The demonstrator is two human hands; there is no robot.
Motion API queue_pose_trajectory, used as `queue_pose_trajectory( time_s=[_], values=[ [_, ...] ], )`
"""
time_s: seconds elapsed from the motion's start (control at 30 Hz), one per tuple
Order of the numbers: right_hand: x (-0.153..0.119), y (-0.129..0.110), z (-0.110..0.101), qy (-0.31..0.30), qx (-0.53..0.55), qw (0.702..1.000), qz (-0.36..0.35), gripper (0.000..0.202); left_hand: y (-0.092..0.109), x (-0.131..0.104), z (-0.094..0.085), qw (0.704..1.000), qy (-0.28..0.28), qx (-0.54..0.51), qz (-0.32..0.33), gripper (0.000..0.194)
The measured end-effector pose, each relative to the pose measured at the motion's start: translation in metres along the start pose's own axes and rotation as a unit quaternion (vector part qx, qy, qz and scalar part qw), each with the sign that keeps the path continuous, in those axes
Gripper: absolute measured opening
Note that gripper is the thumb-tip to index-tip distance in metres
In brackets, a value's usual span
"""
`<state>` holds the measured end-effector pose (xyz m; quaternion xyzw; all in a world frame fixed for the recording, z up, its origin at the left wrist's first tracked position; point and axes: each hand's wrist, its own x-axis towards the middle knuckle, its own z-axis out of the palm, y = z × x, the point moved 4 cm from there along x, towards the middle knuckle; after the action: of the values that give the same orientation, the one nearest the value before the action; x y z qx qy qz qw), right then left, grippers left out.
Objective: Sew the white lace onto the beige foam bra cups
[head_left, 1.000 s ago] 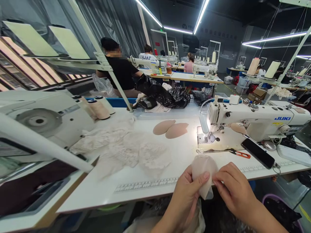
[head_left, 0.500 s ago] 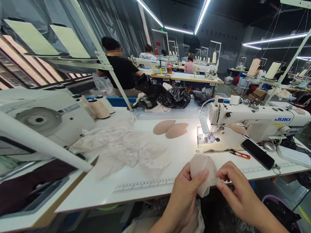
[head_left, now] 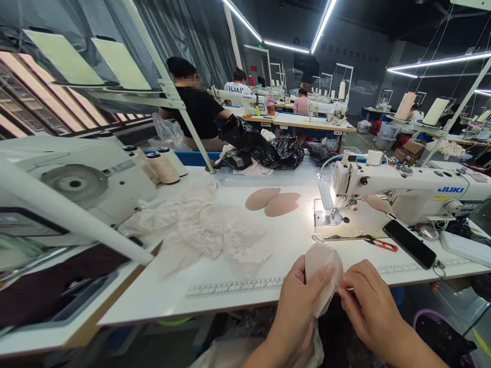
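My left hand [head_left: 297,299] is closed around a beige bra cup [head_left: 324,260] with thin, sheer fabric over it, its thumb pressed across the front. My right hand [head_left: 370,301] pinches the fabric edge at the cup's right side between thumb and fingers. Both hands are over the front edge of the white table [head_left: 153,301]. Pale fabric hangs below the left hand. Two flat beige cup pads [head_left: 282,204] lie overlapping on the table beyond the hands. Sheer lace fabric pieces [head_left: 192,230] are spread out to their left.
A lit JUKI sewing machine [head_left: 406,184] stands at right. Orange-handled thread snips [head_left: 383,244] and a black phone [head_left: 409,244] lie before it. A ruler strip [head_left: 233,287] runs along the front edge. Black plastic bags [head_left: 264,145] and a person in black [head_left: 192,110] are beyond.
The right hand has closed in on the cup and now pinches its edge. The cup has turned slightly in the left hand. The view has shifted a little.
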<state>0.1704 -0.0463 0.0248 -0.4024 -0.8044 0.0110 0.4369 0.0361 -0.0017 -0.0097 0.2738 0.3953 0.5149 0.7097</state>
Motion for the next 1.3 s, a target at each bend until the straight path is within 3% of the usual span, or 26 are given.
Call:
queue_pose_trajectory(
  time_s=[0.17,0.3,0.47,0.53,0.7,0.9,1.07,1.13,1.23,1.3],
  values=[
    [-0.006,0.0,0.001,0.019,-0.04,0.999,-0.029,0.018,-0.001,-0.001,0.004,1.0,0.012,-0.01,0.0,0.056],
    [-0.005,0.001,-0.001,0.021,0.012,0.999,0.021,0.02,0.0,-0.002,0.006,1.0,-0.007,-0.006,-0.008,0.055],
    [0.001,0.004,-0.001,-0.092,0.203,0.971,0.083,0.017,-0.001,-0.004,0.008,0.998,-0.049,-0.006,-0.033,0.047],
    [0.002,0.011,-0.002,-0.119,0.212,0.965,0.094,0.016,-0.002,-0.005,0.007,0.997,-0.063,-0.006,-0.034,0.045],
    [0.004,0.031,-0.006,-0.102,0.108,0.988,0.035,0.02,-0.002,-0.008,0.008,0.992,-0.105,0.018,-0.064,0.044],
    [0.003,0.023,-0.006,-0.107,0.095,0.99,-0.007,0.022,-0.004,-0.011,0.01,0.975,-0.171,-0.01,-0.144,0.051],
    [0.01,0.021,-0.012,-0.16,-0.039,0.979,-0.121,0.027,-0.004,-0.013,0.005,0.965,-0.185,0.015,-0.182,0.032],
    [0.014,0.023,-0.017,-0.153,-0.043,0.979,-0.128,0.029,-0.004,-0.013,0.003,0.965,-0.189,0.024,-0.183,0.031],
    [0.017,0.023,-0.025,-0.123,0.073,0.989,-0.036,0.023,-0.007,-0.012,0.001,0.96,-0.193,0.035,-0.201,0.036],
    [0.017,0.02,-0.027,-0.127,0.204,0.968,0.069,0.015,-0.007,-0.011,0.001,0.959,-0.189,0.047,-0.206,0.038]
  ],
)
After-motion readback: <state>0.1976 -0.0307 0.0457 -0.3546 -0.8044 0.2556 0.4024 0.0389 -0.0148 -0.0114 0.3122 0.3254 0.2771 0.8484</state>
